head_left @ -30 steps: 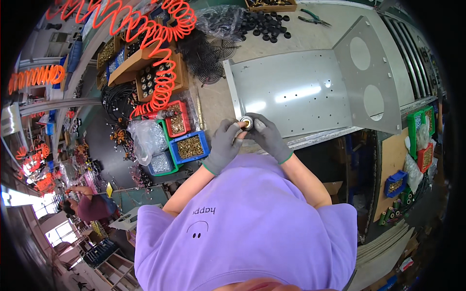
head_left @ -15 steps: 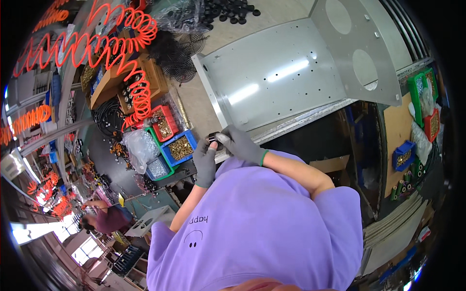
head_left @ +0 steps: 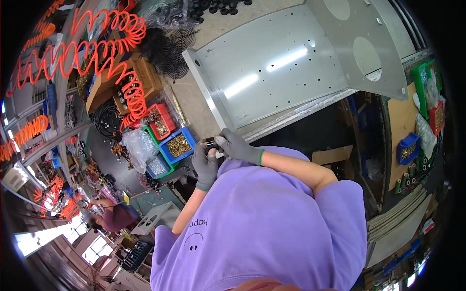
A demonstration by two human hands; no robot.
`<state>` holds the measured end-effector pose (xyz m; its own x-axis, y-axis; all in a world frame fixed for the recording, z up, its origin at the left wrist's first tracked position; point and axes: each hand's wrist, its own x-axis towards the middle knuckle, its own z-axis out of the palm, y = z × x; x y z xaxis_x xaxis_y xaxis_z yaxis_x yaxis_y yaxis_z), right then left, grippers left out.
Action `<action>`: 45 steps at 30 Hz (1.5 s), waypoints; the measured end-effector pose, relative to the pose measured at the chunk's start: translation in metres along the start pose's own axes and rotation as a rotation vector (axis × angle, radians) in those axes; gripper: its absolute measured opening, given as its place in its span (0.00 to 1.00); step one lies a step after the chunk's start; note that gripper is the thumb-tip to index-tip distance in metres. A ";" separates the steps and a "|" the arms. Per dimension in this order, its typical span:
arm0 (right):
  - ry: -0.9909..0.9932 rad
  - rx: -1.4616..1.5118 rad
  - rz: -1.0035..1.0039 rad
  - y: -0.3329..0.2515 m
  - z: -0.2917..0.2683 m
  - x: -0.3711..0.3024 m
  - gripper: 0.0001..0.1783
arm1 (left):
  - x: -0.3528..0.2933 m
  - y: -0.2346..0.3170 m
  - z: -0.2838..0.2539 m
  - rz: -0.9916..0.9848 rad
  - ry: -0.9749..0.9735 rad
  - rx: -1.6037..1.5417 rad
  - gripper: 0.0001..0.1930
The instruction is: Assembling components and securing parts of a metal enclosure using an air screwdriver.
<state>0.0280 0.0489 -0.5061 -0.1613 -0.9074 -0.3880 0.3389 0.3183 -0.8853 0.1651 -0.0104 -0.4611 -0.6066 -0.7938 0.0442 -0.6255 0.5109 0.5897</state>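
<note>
Both my hands wear grey gloves and meet in front of my chest. Between them is a small black cylindrical part (head_left: 210, 144) with a shiny side; its exact kind is partly hidden by fingers. My left hand (head_left: 205, 167) grips it from below with thumb and fingers. My right hand (head_left: 237, 147) pinches its right side. Just beyond the hands lies a large grey sheet-metal housing (head_left: 257, 94) with small holes and an upright side panel (head_left: 347, 41) that has round cut-outs. A blue bin (head_left: 167, 156) of brass-coloured fasteners stands left of my left hand.
A red parts bin (head_left: 156, 127), a green bin (head_left: 169, 169) and a plastic bag (head_left: 137, 148) lie left. Orange coiled hoses (head_left: 131, 92) hang over cardboard boxes (head_left: 148, 75). Black round parts (head_left: 223, 9) and wire fan guards (head_left: 175, 63) lie beyond. Another person (head_left: 114, 216) works far left.
My view has shifted slightly. The black part has turned in my hands and shows more of its side, while my right fingers have moved to its right end.
</note>
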 end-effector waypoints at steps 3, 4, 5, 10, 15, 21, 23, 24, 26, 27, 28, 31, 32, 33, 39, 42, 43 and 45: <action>0.102 -0.090 -0.232 0.008 0.002 0.001 0.13 | -0.002 0.003 0.004 -0.062 0.003 -0.100 0.15; 0.114 -0.112 -0.253 0.009 0.002 0.000 0.13 | -0.003 0.005 0.004 -0.141 -0.008 -0.183 0.15; 0.100 -0.106 -0.299 0.009 0.002 0.000 0.14 | -0.004 0.007 0.005 -0.219 -0.020 -0.265 0.15; 0.112 -0.039 -0.379 0.004 0.002 -0.006 0.15 | -0.007 0.009 0.001 -0.185 0.001 -0.209 0.14; -0.060 0.213 0.146 0.013 0.010 -0.006 0.16 | -0.006 0.000 0.004 0.192 0.082 0.081 0.16; 0.164 -0.024 -0.150 0.022 0.016 -0.005 0.15 | -0.010 0.003 0.017 0.155 0.119 0.101 0.19; 0.154 -0.048 -0.115 0.018 0.014 -0.008 0.14 | -0.012 0.006 0.019 0.101 0.118 0.081 0.18; 0.146 -0.059 -0.093 0.015 0.012 -0.009 0.14 | -0.012 0.006 0.020 0.064 0.116 0.052 0.18; 0.167 -0.091 -0.149 0.008 0.011 -0.011 0.13 | -0.012 0.007 0.024 -0.018 0.137 0.021 0.17; 0.195 -0.111 -0.227 0.004 0.012 -0.011 0.13 | -0.012 0.007 0.026 -0.085 0.133 -0.091 0.17; 0.214 -0.135 -0.293 0.001 0.012 -0.011 0.12 | -0.011 0.006 0.027 -0.154 0.145 -0.203 0.16; 0.216 -0.372 -0.594 -0.006 0.004 -0.008 0.12 | -0.009 0.004 0.024 -0.480 0.058 -0.544 0.15; 0.198 -0.358 -0.598 -0.007 0.000 -0.008 0.12 | -0.008 0.003 0.021 -0.683 0.009 -0.614 0.15; 0.185 -0.342 -0.602 -0.008 -0.004 -0.008 0.12 | -0.009 0.005 0.021 -0.602 0.037 -0.727 0.15; -0.041 -0.436 -0.117 -0.007 -0.016 0.000 0.15 | -0.003 0.006 0.013 -0.520 -0.070 -0.501 0.12; 0.073 -0.444 -0.534 -0.006 -0.020 0.001 0.19 | -0.003 0.005 0.015 -0.611 -0.054 -0.567 0.12; 0.102 -0.420 -0.578 -0.007 -0.019 0.001 0.20 | -0.004 0.005 0.016 -0.609 -0.051 -0.567 0.12; -0.028 -0.341 -0.197 -0.007 -0.020 -0.001 0.23 | -0.004 0.004 0.017 -0.570 -0.053 -0.539 0.12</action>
<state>0.0071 0.0532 -0.5049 -0.1657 -0.9658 -0.1995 -0.0240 0.2062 -0.9782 0.1568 0.0001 -0.4730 -0.2942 -0.8618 -0.4133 -0.5314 -0.2119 0.8202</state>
